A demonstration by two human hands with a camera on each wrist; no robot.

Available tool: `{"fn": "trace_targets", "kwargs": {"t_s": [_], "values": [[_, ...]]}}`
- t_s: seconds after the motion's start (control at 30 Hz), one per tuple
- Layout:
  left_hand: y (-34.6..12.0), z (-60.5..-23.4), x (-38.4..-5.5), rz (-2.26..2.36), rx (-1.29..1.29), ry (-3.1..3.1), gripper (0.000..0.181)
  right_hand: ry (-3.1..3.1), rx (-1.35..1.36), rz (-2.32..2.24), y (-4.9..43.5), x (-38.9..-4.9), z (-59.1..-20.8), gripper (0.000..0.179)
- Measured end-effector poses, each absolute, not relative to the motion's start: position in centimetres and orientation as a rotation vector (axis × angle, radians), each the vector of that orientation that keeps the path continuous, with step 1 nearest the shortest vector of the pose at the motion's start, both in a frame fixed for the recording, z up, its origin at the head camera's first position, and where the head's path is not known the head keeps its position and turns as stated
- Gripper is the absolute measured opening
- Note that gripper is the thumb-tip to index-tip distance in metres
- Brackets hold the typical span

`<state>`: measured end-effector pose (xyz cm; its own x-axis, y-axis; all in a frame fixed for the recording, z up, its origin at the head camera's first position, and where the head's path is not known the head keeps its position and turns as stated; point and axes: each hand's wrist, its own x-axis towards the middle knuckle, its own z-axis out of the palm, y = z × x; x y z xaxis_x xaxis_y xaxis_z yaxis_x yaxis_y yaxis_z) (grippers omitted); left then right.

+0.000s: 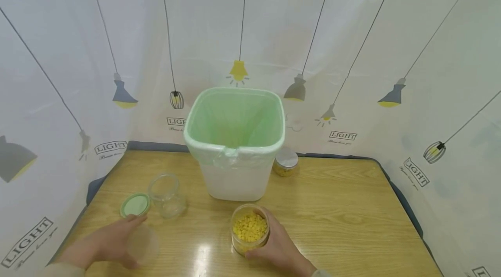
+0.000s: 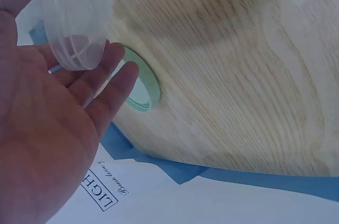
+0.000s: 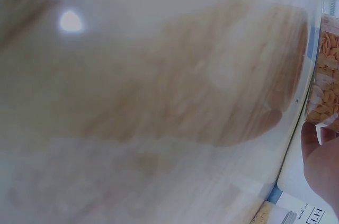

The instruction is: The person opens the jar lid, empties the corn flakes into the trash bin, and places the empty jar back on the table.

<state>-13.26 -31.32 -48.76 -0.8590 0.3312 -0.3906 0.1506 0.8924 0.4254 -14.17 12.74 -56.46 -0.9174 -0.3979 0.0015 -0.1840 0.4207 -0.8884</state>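
Observation:
My left hand [image 1: 115, 242] holds a translucent plastic lid [image 2: 79, 12] between thumb and fingers, a little above the table at the front left. In the head view this lid is faint and blurred. A green-rimmed lid [image 1: 135, 205] lies flat on the table just beyond that hand. My right hand [image 1: 277, 244] grips a clear jar [image 1: 236, 244] from its right side. The jar stands uncovered at the front middle and is full of small yellow pieces [image 1: 250, 227]. In the right wrist view, the jar [image 3: 326, 75] and my fingers show only at the right edge.
A white bin [image 1: 235, 183] with a pale green liner [image 1: 235, 151] stands at the back middle. Behind its right side is a jar with a silver lid [image 1: 287, 158] and yellowish contents. A clear, lidless jar [image 1: 172, 205] stands at the left of the wooden table [image 1: 344, 207]. Printed fabric encloses the table.

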Motion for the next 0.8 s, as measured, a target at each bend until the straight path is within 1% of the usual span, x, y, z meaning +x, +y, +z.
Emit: {"fn": "trace_targets", "kwargs": {"t_s": [0.07,0.43,0.7,0.8], "values": [[-31.4,-48.9,-13.6,0.500,0.320,2.586,0.118,2.463,-0.511,-1.505,12.8,-14.2,-56.5,0.105],[-32.1,-50.9,-14.5,0.369,0.233,2.607,0.107,2.457,-0.511,-1.536,13.2,-14.3,-56.2,0.104],[-32.3,-51.6,-14.8,0.304,0.189,2.626,0.110,2.459,-0.526,-1.551,13.3,-14.3,-56.3,0.103],[-32.5,-51.9,-15.0,0.283,0.199,2.668,0.106,2.445,-0.524,-1.564,13.4,-14.3,-56.2,0.102]]}}
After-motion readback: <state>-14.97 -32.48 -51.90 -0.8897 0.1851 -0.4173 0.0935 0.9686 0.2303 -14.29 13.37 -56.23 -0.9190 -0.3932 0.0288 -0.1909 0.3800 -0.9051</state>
